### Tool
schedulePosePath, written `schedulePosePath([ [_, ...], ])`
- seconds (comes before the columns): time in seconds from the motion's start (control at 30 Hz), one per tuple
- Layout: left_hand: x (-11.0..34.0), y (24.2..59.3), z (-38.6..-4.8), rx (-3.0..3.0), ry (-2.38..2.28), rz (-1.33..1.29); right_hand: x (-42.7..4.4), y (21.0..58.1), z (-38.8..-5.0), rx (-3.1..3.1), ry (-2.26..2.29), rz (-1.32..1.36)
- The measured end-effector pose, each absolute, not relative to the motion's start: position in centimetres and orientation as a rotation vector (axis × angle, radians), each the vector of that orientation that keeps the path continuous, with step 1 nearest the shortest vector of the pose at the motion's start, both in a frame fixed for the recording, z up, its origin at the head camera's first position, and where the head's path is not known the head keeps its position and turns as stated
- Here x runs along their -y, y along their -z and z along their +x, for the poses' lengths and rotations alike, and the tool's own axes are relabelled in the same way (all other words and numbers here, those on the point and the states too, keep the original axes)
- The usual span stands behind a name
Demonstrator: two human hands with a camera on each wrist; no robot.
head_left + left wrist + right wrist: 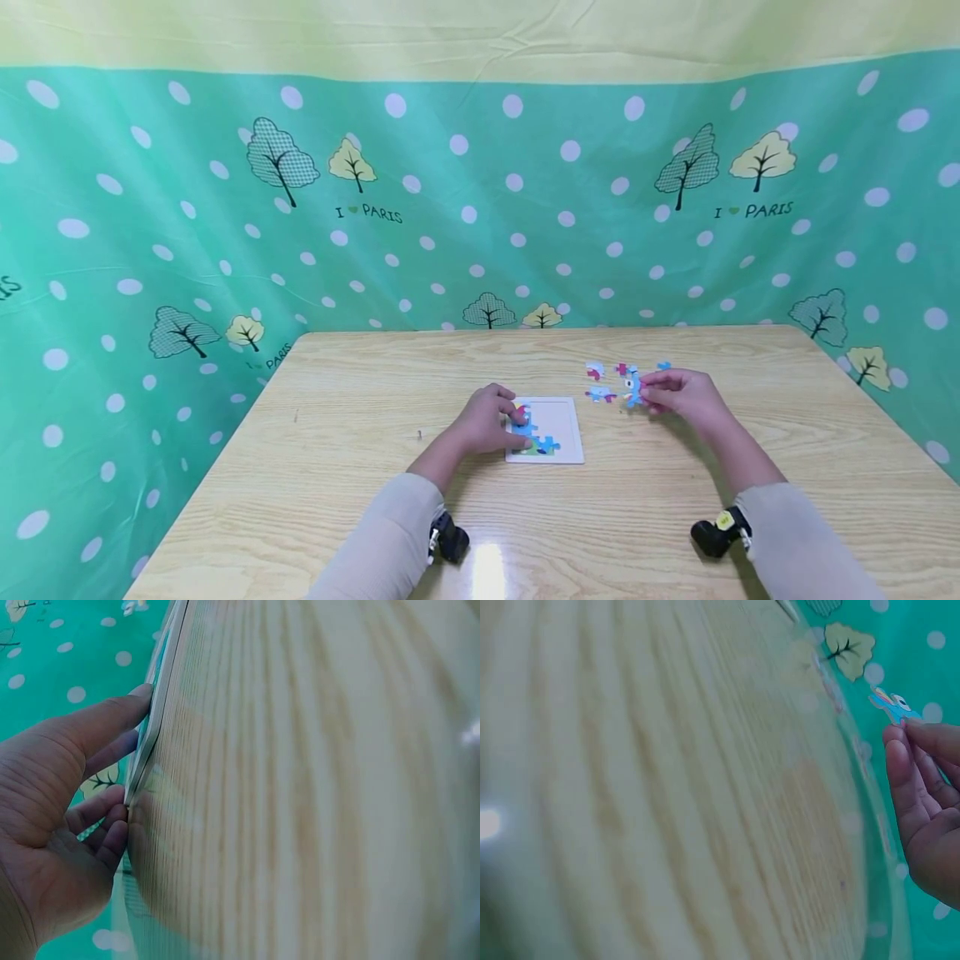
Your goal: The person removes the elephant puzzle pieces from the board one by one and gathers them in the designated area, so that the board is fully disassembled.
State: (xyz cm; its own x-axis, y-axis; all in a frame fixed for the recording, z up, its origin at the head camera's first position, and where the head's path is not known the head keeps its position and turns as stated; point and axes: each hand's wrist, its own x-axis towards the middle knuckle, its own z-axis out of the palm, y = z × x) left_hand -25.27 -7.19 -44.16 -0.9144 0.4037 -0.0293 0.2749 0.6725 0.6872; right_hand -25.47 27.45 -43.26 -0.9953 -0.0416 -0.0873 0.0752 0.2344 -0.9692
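Observation:
In the head view, my left hand (483, 423) holds the left side of a square white puzzle board (564, 429), its thumb and a finger over the joined pieces (545, 446). In the left wrist view, the left hand (71, 795) has its thumb against the board (156, 720) and other fingers curled at its edge. My right hand (682, 396) pinches a blue puzzle piece (634, 388) with an eye on it, raised right of the board. The right wrist view shows this piece (896, 706) between thumb and fingertips of the right hand (934, 802).
Loose puzzle pieces lie near the right hand: a pink-and-white one (595, 370), a blue-and-pink one (601, 393), a dark pink one (622, 369) and a small blue one (663, 365). The wooden table (360, 392) meets a green dotted curtain (420, 250) at the back.

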Motion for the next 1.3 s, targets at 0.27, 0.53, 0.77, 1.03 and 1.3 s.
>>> schedulePosePath([
  [0.27, 7.2, 44.2, -25.1, -2.7, -1.08, 0.538, -28.0, 44.0, -26.3, -2.47, 1.762, 0.046],
  [0.53, 7.3, 44.1, -25.0, -2.69, -1.09, 0.55, -28.5, 44.3, -27.1, -2.686, 1.453, 0.011],
  [0.77, 7.4, 44.0, -24.9, -2.697, -1.086, 0.547, -28.4, 44.3, -27.6, -2.811, 1.232, -0.088],
  [1.03, 7.3, 44.0, -25.0, -2.691, -1.096, 0.536, -28.2, 44.1, -27.7, -2.844, 1.163, -0.089],
  [1.3, 7.3, 43.9, -25.1, -2.693, -1.093, 0.543, -28.4, 44.1, -27.5, -2.77, 1.304, -0.072],
])
